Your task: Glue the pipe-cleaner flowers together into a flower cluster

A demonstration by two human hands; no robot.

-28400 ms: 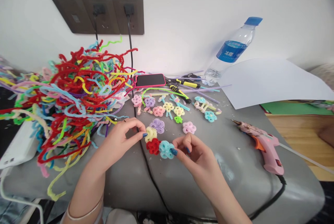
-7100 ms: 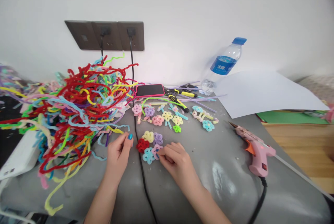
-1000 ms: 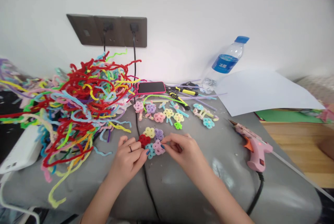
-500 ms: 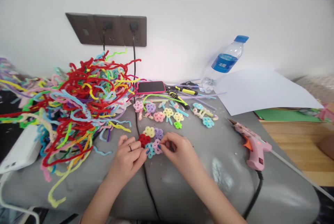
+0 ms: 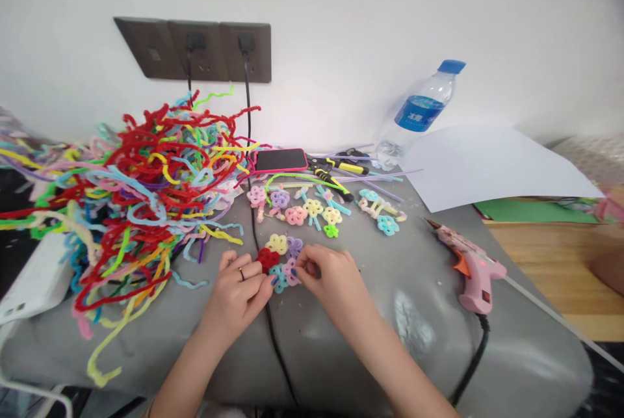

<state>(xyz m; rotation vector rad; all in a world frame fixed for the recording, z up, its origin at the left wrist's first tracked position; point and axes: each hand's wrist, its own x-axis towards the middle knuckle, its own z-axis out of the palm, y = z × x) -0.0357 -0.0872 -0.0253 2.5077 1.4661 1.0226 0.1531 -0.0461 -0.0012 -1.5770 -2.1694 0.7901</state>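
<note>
A ring of small pipe-cleaner flowers lies on the grey surface between my hands. It has a yellow flower (image 5: pixel 277 244), a purple flower (image 5: pixel 294 247), a red flower (image 5: pixel 267 260), a blue flower (image 5: pixel 279 279) and a pink flower (image 5: pixel 289 270). My left hand (image 5: pixel 241 288) is closed, its thumb tip at the blue flower and its fingers against the red one. On the other side, my right hand (image 5: pixel 331 275) pinches the outer edge of the pink flower. The curled fingers partly hide both contact points.
Tangled pipe cleaners (image 5: pixel 160 171) heap up at left beside a white box-like device (image 5: pixel 36 281). Behind the ring lie more flowers (image 5: pixel 312 209), a phone (image 5: pixel 281 160) and pliers (image 5: pixel 331 182). A pink glue gun (image 5: pixel 475 275), bottle (image 5: pixel 420 112) and white paper (image 5: pixel 502 168) are at right. A black cable (image 5: pixel 277 340) crosses underneath.
The camera view has shifted slightly, moving everything a little up and left. Both hands stay on the flower ring, with no clear change in their hold.
</note>
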